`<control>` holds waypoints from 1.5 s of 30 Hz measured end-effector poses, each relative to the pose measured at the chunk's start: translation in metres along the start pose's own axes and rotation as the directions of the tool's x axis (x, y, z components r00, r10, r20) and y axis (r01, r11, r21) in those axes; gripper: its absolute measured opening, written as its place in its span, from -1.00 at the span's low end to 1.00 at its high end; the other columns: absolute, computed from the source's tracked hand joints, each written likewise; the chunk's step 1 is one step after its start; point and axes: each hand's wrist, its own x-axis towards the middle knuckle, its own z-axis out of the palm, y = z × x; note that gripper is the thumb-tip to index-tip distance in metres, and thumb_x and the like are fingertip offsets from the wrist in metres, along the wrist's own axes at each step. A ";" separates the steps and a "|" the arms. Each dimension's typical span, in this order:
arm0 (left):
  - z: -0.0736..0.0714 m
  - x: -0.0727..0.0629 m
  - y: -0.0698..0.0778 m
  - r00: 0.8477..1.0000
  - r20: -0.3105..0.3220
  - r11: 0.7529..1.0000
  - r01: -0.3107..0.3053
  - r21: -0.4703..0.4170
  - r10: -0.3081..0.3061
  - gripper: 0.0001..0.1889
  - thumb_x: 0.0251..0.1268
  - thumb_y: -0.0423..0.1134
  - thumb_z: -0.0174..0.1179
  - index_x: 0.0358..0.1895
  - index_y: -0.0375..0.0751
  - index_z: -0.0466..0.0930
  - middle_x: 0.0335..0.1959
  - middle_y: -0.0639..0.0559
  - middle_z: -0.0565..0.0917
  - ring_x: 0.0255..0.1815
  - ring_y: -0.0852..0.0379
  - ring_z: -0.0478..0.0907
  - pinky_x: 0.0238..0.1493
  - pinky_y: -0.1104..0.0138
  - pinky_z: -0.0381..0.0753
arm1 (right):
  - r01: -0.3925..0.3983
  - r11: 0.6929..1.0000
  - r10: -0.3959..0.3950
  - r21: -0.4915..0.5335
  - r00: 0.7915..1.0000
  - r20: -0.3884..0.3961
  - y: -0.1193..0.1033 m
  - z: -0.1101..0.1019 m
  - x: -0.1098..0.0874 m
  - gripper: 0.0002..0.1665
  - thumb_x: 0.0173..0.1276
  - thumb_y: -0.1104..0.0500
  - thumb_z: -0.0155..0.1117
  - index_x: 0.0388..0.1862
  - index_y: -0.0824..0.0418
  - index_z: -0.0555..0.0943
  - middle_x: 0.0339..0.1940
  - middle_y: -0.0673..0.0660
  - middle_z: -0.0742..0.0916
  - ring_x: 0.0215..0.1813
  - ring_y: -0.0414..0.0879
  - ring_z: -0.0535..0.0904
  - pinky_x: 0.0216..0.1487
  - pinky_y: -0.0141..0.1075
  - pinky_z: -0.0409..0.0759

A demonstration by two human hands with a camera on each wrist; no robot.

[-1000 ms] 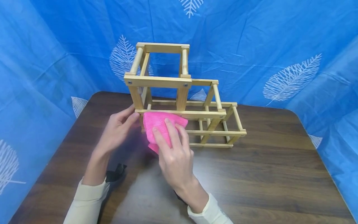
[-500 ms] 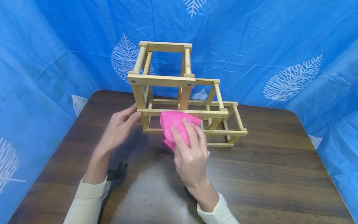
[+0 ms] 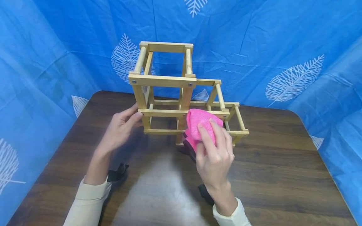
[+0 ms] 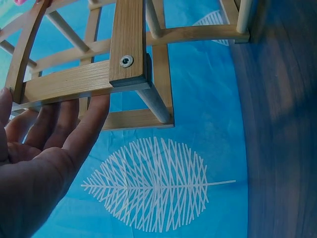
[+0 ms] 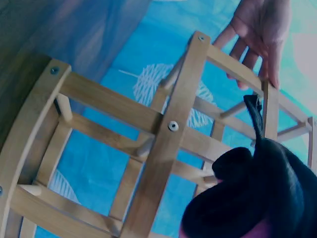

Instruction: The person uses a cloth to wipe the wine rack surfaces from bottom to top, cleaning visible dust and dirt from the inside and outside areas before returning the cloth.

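Cream sleeves (image 3: 87,201) nearest, then the right hand (image 3: 215,160), fingers curled, gripping a pink cloth (image 3: 194,124) against a front rail (image 3: 162,113) of the stepped wooden rack (image 3: 162,81); and there's the left hand (image 3: 118,130), thumb in front, fingers behind, pinching that rack's left side! The rack rests on the dark tabletop (image 3: 282,175), with blue leaf-print curtain (image 3: 240,25) rising behind it.
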 end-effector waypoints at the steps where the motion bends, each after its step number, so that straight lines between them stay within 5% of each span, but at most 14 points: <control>1: 0.000 0.000 0.000 1.000 0.001 1.000 0.000 0.001 0.000 -0.47 0.56 -0.17 0.00 0.51 -0.17 0.21 0.40 -0.16 0.41 0.21 -0.13 0.54 0.06 0.07 0.59 | -0.011 1.000 0.011 0.006 1.000 -0.001 0.001 -0.001 0.001 -0.57 0.07 0.48 0.23 -0.06 0.25 0.73 0.03 0.31 0.70 -0.06 0.33 0.58 -0.16 0.15 0.65; 14: -0.001 0.001 -0.003 1.000 0.006 1.000 -0.009 0.002 0.009 -0.47 0.58 -0.17 -0.02 0.52 -0.17 0.19 0.39 -0.21 0.40 0.22 -0.17 0.53 0.07 0.05 0.59 | -0.172 0.985 0.172 -0.002 0.984 0.052 0.017 -0.035 0.024 -0.59 0.12 0.39 0.30 0.01 0.29 0.73 0.06 0.28 0.70 0.03 0.24 0.61 -0.14 0.13 0.63; 19: -0.001 0.002 -0.004 1.000 0.001 1.000 -0.024 -0.008 0.024 -0.48 0.58 -0.18 -0.02 0.51 -0.16 0.20 0.39 -0.25 0.40 0.22 -0.18 0.52 0.06 0.04 0.59 | -0.216 0.975 0.216 -0.055 0.976 -0.006 0.025 -0.042 0.029 -0.62 0.15 0.35 0.32 0.00 0.25 0.74 0.03 0.27 0.71 0.04 0.24 0.60 -0.10 0.13 0.59; 30: -0.004 0.004 -0.006 0.999 -0.040 0.999 -0.006 -0.040 0.005 -0.48 0.57 -0.18 0.00 0.51 -0.13 0.22 0.36 -0.20 0.45 0.21 -0.19 0.53 0.04 0.21 0.62 | -0.076 0.989 0.079 -0.129 0.997 0.012 0.014 -0.002 0.006 -0.54 0.13 0.37 0.38 0.07 0.30 0.68 0.13 0.40 0.62 0.13 0.37 0.48 -0.03 0.21 0.56; 45: -0.004 0.007 -0.010 0.999 -0.046 0.996 0.026 -0.090 -0.030 -0.50 0.56 -0.17 0.01 0.49 -0.10 0.27 0.36 -0.19 0.45 0.25 -0.20 0.50 0.06 0.26 0.60 | 0.001 0.991 -0.014 -0.134 0.995 -0.094 0.017 0.008 0.001 -0.56 0.06 0.36 0.46 0.00 0.31 0.70 0.05 0.37 0.67 0.01 0.34 0.53 -0.08 0.17 0.55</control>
